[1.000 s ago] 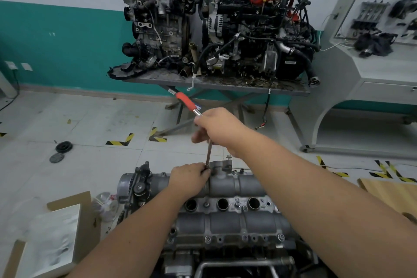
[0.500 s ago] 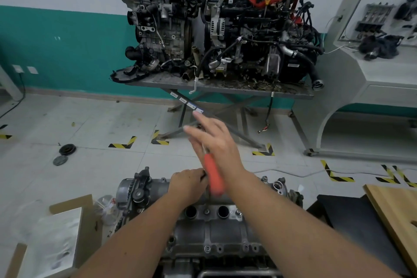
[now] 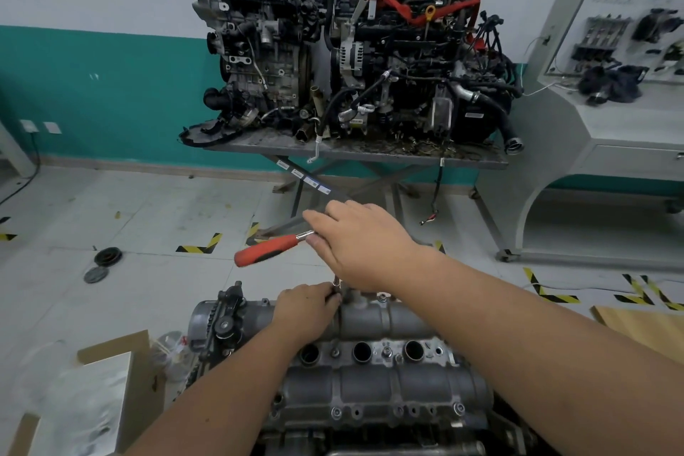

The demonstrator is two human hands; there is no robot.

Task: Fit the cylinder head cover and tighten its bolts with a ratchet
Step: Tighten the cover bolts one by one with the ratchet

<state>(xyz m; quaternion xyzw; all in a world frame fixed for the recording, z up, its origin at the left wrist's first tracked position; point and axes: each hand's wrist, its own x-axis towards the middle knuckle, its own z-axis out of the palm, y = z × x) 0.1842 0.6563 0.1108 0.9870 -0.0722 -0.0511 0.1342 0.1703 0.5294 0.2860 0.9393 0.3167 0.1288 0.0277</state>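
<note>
Ratchet handle swings out to the left

The left hand (image 3: 309, 311) pinches the extension steady at the far edge of the cylinder head cover (image 3: 385, 370); the ratchet (image 3: 272, 249), pointing down half a second ago, now lies level under the right hand (image 3: 364, 244), whose fingers are spread flat: another tightening stroke.

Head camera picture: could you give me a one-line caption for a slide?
Right hand swings a red-handled ratchet while the left hand steadies its extension on the cylinder head cover.
</note>
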